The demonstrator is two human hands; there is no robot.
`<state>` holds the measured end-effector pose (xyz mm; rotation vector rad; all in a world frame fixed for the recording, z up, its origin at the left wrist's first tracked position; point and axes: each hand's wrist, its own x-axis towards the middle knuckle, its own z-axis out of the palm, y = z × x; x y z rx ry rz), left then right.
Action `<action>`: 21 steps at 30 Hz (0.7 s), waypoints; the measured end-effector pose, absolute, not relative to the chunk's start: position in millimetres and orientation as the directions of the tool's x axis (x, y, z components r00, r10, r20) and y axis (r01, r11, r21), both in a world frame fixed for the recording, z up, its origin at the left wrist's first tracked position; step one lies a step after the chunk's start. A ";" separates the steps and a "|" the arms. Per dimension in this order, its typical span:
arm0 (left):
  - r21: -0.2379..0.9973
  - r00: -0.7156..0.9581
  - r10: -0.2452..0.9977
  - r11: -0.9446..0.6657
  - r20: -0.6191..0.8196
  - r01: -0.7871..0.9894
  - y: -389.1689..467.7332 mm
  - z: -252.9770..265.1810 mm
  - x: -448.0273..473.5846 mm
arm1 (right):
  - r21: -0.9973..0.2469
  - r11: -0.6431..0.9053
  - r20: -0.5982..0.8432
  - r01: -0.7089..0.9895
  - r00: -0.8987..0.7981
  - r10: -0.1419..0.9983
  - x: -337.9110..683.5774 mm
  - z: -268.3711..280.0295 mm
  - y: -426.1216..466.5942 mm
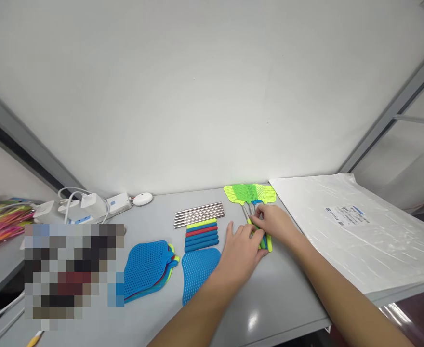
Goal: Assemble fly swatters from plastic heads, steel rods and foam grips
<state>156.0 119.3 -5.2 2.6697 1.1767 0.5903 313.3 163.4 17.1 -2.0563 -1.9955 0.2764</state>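
Observation:
Several fly swatters lie side by side, their yellow-green and green mesh heads (246, 193) toward the wall. Their metal rods (246, 210) lead down to coloured handles (269, 242). My left hand (241, 246) rests across these handles, fingers curled and thumb against them, partly covering them. From the other side, my right hand (272, 220) has its fingers closed at the rods and upper handles; the exact grip is hidden. Left of my hands lie loose handle tubes (202, 236), blue, red and yellow, below a row of silver rods (199, 215). A blue swatter head (199, 270) lies partly behind my left forearm.
A stack of swatter heads (147, 267), blue on top, lies further left beside a blurred-out patch. White plugs and a power strip (118, 203) with cables stand at the back left, near a white oval device (142, 198). A large white wrapped package (335, 226) covers the right side.

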 end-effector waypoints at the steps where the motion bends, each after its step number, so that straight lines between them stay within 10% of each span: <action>1: 0.309 0.603 0.745 -0.667 0.284 0.678 118.9 -5.1 155.9 | -0.316 -0.025 0.046 0.949 0.041 0.998 313.2 16.8 163.4; 21: 0.328 0.552 0.788 -0.615 0.271 0.717 119.6 -5.9 155.7 | -0.287 -0.097 0.053 0.953 0.117 0.992 310.7 8.8 167.6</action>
